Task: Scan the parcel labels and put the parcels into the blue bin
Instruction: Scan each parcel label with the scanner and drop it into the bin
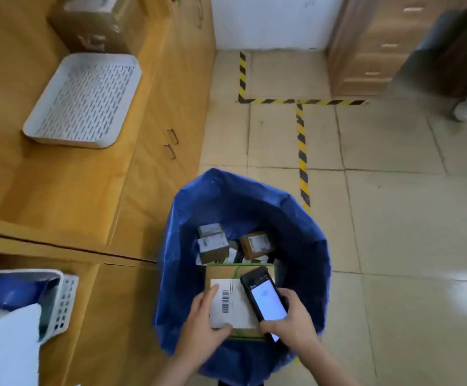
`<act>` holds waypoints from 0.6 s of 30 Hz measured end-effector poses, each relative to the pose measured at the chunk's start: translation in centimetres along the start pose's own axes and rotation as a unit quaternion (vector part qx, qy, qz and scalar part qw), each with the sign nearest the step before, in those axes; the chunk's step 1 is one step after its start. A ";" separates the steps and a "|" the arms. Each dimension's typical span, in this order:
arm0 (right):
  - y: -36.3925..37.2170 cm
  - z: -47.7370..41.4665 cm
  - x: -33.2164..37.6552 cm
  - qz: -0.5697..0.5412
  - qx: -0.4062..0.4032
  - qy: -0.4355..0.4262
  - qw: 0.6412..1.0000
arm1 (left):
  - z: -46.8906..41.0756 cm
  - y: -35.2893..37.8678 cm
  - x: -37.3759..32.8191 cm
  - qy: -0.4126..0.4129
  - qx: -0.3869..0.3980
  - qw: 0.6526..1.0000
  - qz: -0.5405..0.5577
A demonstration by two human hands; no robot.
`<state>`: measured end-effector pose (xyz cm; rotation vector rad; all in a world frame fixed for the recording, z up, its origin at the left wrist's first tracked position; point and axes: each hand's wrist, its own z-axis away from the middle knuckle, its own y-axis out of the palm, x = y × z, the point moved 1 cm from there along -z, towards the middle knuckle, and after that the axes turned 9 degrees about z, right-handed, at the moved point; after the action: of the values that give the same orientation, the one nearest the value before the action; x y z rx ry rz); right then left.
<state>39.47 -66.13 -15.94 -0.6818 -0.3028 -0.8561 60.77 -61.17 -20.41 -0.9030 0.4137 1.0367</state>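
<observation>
The parcel (222, 274) hangs over the near rim of the blue bin (187, 213), left hand (204, 327) gripping its labelled edge, right hand (293, 321) curled round a scanner (265, 299) above it. At least 3 small parcels (213, 243) lie inside. A wooden counter (59, 190) crowds the bin's left; open tiled floor (394, 218) spreads right.

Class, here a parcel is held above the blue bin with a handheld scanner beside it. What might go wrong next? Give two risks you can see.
1. The left hand grips the parcel with fingers on the label, close to the barcode; a slight shift may block the scan.
2. The scanner in the right hand and the parcel both hang over the open blue bin; a slip might drop the parcel unscanned, or the scanner among the smaller parcels inside.
</observation>
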 end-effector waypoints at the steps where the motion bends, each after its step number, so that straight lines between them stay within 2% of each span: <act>1: 1.2 -2.4 -0.1 -0.008 0.004 0.009 1.000 | -1.9 0.3 1.3 -0.014 -0.003 1.000 0.007; 10: 12.4 -22.6 -6.5 -0.006 0.066 0.074 0.995 | -18.4 5.8 14.1 -0.155 -0.026 0.986 0.054; 18: 19.3 -31.3 -13.5 0.021 0.130 0.115 0.985 | -25.9 9.8 22.6 -0.194 -0.005 0.981 0.029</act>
<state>45.31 -69.91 -54.49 -0.3413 -0.1857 -0.8289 65.82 -67.35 -55.30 -0.6779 0.1072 1.2383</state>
